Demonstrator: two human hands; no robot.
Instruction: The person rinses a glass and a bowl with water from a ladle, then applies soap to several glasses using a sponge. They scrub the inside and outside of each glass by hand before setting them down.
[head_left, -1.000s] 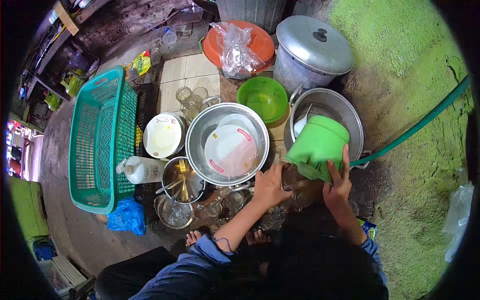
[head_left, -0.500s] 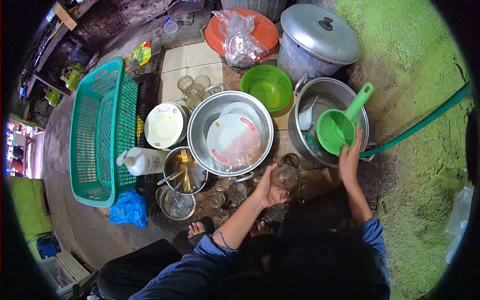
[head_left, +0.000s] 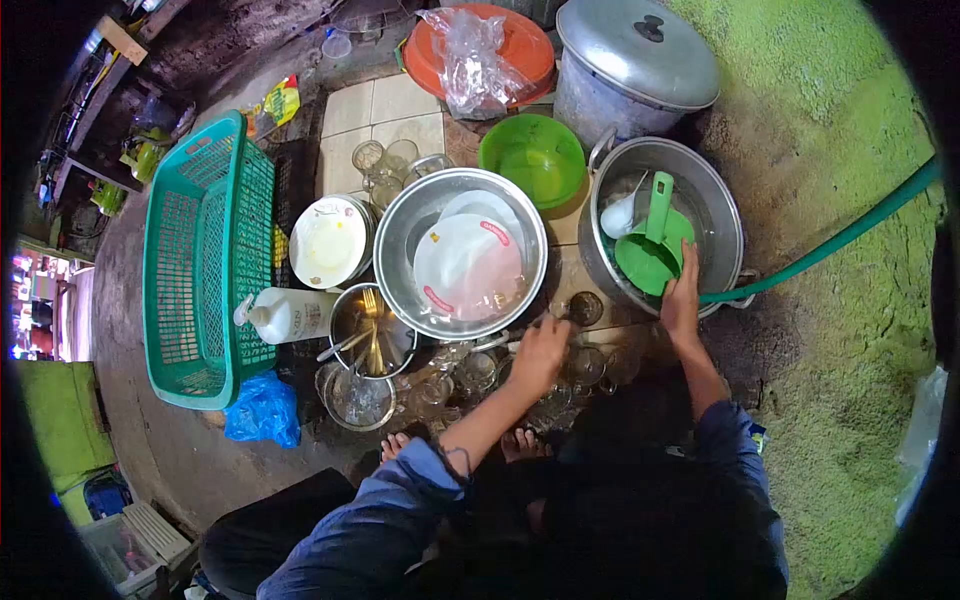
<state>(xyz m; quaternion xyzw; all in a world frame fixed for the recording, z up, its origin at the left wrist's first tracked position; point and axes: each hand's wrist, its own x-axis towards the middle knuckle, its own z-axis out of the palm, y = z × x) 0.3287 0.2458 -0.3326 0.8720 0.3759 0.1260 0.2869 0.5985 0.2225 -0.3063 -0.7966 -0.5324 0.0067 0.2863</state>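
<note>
My right hand (head_left: 681, 305) grips a green plastic dipper (head_left: 645, 264) by the side of its cup. The dipper is tilted over a large metal pot (head_left: 738, 225), where a white scoop-like item (head_left: 617, 216) also sits. My left hand (head_left: 540, 358) is closed with its fingers curled, low above the floor in front of the wide metal basin (head_left: 388, 285). Whatever its fingers hold is hidden. Clear glasses (head_left: 587, 365) stand close to its right, and a glass (head_left: 584, 308) stands just beyond. White plates (head_left: 465, 265) lie in the basin.
A teal basket (head_left: 157, 270) is at the left. Near it are stacked plates (head_left: 325, 245), a white pump bottle (head_left: 295, 314) and a bowl of cutlery (head_left: 372, 335). A green basin (head_left: 535, 165) and lidded pot (head_left: 635, 65) stand behind. A green hose (head_left: 850, 250) enters the pot from the right.
The dipper has moved down and left into the pot's opening and tipped. My left hand, which held a clear glass, has turned over with its fingers curled and palm hidden.
</note>
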